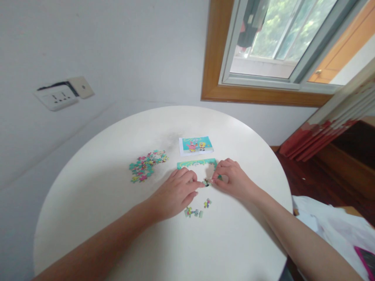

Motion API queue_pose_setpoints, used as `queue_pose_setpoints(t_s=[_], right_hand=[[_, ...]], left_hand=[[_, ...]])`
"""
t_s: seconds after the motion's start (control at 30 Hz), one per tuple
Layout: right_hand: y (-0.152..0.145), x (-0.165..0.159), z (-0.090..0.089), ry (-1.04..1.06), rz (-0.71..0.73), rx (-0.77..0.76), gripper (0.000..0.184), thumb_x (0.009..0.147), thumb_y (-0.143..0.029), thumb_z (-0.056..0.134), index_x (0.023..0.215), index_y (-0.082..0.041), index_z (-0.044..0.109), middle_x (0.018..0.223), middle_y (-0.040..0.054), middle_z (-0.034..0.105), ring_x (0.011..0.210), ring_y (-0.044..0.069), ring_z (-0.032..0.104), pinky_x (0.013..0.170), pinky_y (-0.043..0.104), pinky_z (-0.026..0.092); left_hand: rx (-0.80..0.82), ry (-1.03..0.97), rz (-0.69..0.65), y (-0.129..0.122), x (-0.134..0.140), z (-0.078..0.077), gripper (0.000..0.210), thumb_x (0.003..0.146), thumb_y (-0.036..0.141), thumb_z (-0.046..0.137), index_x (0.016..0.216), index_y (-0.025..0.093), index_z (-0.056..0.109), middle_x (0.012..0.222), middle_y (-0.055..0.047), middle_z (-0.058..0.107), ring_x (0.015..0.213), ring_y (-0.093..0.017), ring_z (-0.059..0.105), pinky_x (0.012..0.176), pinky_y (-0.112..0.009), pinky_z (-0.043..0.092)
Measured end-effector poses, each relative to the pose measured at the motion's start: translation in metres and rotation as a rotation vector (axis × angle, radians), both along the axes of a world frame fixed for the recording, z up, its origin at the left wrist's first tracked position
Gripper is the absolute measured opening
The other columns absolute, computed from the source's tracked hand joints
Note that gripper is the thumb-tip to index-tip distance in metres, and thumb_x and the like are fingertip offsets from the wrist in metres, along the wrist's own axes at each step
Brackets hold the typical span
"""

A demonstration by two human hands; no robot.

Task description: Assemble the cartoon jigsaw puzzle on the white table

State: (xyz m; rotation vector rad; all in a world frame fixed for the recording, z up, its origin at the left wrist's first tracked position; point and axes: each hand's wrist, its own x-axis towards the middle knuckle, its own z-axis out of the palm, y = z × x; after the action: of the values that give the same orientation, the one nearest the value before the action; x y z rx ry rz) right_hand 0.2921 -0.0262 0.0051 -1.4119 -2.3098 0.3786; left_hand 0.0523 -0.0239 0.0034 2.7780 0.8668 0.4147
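On the white round table (96, 218) lies a partly assembled jigsaw puzzle (199, 162), its teal top strip showing between my hands. My right hand (233, 177) pinches a small puzzle piece (207, 182) at the lower edge of the puzzle. My left hand (180, 191) rests at the left side, index finger stretched out and touching that same piece, the other fingers loosely bent. Closer to me sit a few joined pieces (193, 212) and a small yellow and purple piece group (207, 203). Parts of the puzzle are hidden beneath both hands.
Left of my hands is a spread pile of loose puzzle pieces (143, 166). A reference picture card (196, 145) with cartoon figures lies behind the puzzle. The wall with a socket (57, 96) borders the table; a white plastic bag (331, 222) is at the right.
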Motion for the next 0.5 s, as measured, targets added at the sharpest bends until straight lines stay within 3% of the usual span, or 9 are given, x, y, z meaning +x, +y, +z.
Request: queue_pose_setpoints(t_s=[0.3, 0.5], right_hand=[[0.005, 0.001, -0.008, 0.099, 0.073, 0.04, 0.011, 0.082, -0.023, 0.063, 0.079, -0.023, 0.073, 0.081, 0.0047, 0.065, 0.085, 0.02, 0.053, 0.08, 0.034, 0.037], [0.007, -0.002, -0.013, 0.102, 0.037, 0.054, 0.013, 0.085, -0.024, 0.061, 0.082, -0.022, 0.073, 0.084, 0.0051, 0.065, 0.086, 0.02, 0.052, 0.08, 0.034, 0.036]], left_hand=[[0.098, -0.058, 0.097, 0.013, -0.01, 0.006, 0.023, 0.09, 0.017, 0.05, 0.105, 0.023, 0.065, 0.098, -0.005, 0.057, 0.097, -0.022, 0.048, 0.088, -0.037, 0.036], [0.095, -0.037, 0.092, 0.017, -0.016, 0.005, 0.022, 0.09, 0.017, 0.051, 0.101, 0.025, 0.068, 0.097, -0.004, 0.057, 0.097, -0.022, 0.048, 0.088, -0.037, 0.036]])
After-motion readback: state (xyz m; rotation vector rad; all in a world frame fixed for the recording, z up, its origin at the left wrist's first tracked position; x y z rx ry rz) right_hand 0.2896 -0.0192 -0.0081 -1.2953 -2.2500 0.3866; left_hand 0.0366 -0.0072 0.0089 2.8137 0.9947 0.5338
